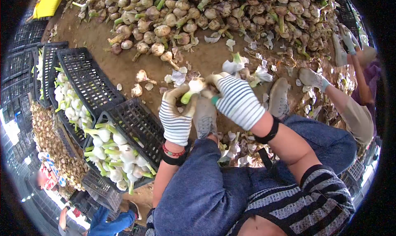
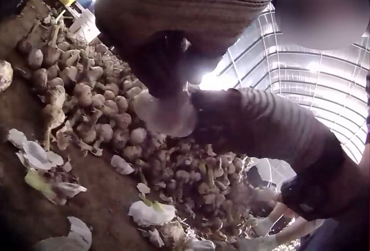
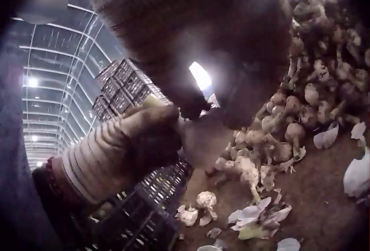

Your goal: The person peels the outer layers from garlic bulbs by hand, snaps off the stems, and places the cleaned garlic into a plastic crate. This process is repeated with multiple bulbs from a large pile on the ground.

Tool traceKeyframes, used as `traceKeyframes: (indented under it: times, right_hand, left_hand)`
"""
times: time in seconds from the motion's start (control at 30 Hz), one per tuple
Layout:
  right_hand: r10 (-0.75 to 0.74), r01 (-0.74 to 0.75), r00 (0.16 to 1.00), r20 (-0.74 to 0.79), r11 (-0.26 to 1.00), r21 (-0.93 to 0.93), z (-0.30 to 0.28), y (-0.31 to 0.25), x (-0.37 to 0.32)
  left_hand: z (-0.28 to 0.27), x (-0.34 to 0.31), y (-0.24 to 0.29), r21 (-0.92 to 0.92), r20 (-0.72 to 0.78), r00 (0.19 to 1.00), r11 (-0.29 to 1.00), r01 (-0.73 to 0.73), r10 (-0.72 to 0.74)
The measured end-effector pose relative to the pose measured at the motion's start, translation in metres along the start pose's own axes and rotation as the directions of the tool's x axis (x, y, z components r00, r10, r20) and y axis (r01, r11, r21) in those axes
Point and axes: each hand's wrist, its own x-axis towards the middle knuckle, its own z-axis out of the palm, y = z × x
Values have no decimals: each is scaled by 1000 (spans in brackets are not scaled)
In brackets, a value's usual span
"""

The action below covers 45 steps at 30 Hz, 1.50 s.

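Beside the black crate [image 1: 136, 120] we grip the garlic bulb [image 1: 194, 86] in both hands, left hand [image 1: 176, 112] curled round its green stem [image 1: 186, 98], right hand [image 1: 235, 98] curled on the white head, stem slanting toward the crate.

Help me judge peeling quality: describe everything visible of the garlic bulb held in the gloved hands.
The garlic bulb is white, rounded and clean-looking, with a short green stem stub pointing down and left in the head view. It is held off the earth floor, resting on nothing. The left hand, in a striped glove, grips it at the stem side; the right hand, gloved alike, pinches its other side. Its roots cannot be made out.
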Motion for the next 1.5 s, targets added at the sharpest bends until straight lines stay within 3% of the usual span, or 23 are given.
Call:
traceKeyframes:
  times: [0.03,0.2,0.33,0.47,0.57,0.6,0.63,0.67,0.73,0.8,0.83,0.87,0.97,1.03,1.07,1.1,1.13,1.2,1.23,1.27,1.33,1.4,1.5]
  right_hand:
    - [-2,0,1000,-31,998,-68,3,-4,1]
    - [-22,22,1000,-13,1000,-10,13,5,4]
    - [-35,27,999,-27,971,-239,7,-5,2]
    - [-79,24,976,-202,966,-258,13,30,9]
    - [26,-82,982,-184,951,-299,5,70,3]
    - [91,-135,984,-155,941,-310,0,83,0]
    - [207,-202,978,-29,903,-378,-4,94,0]
    - [175,-169,984,-26,887,-430,-4,101,-4]
    - [52,-60,993,-101,996,-71,12,95,-8]
    - [-126,123,991,-40,990,-76,1,33,3]
    - [-297,303,948,-117,952,40,9,18,6]
    - [-305,305,952,-12,947,102,17,5,12]
    - [-138,133,978,153,990,42,39,-14,23]
    - [-205,252,871,447,966,-49,60,-5,33]
    - [-373,336,774,512,927,166,73,7,30]
    - [-473,450,690,549,873,186,88,23,25]
    - [-563,558,590,579,802,211,89,23,28]
    - [-206,364,708,676,926,-100,82,12,50]
    - [-99,152,835,542,987,-54,94,13,69]
    - [-249,250,931,267,968,31,103,14,84]
    - [-403,419,891,208,907,-39,129,11,127]
    - [-500,509,855,140,860,-40,145,-14,157]
    - [-578,647,755,311,734,-206,170,-57,192]
  left_hand:
    - [2,2,4,139,-40,983,976,-170,177]
    - [-1,1,19,220,-2,987,963,-159,163]
    - [-4,1,22,266,48,985,948,-172,165]
    - [-6,1,12,55,-19,984,983,-177,178]
    - [-8,-7,-13,-488,-7,992,867,106,-125]
    - [-13,-9,-17,-489,-9,992,866,106,-126]
    - [-19,-7,-17,-626,47,962,743,238,-269]
    - [-23,-5,-15,-735,124,911,580,351,-394]
    - [-22,-6,-12,-745,116,899,561,360,-423]
    - [-24,-4,-11,-809,177,880,444,385,-442]
    - [-22,-5,-20,-783,171,888,489,386,-427]
    - [-24,-4,-19,-783,160,890,494,378,-427]
    - [-34,-7,-26,-908,207,801,195,372,-562]
    - [-48,-7,-36,-943,189,817,132,306,-545]
    - [-56,-8,-40,-967,176,831,65,247,-528]
    - [-67,-11,-47,-983,158,843,-2,183,-514]
    - [-77,-7,-50,-982,101,911,107,156,-400]
    - [-80,4,-28,-994,11,840,85,67,-542]
    - [-82,8,-18,-997,65,843,-7,72,-533]
    - [-81,6,-22,-998,57,843,-2,66,-534]
    - [-77,-2,-34,-976,217,849,-117,183,-482]
    - [-63,0,-23,-978,206,838,-138,157,-506]
    - [-64,-4,-33,-980,192,773,-71,188,-604]
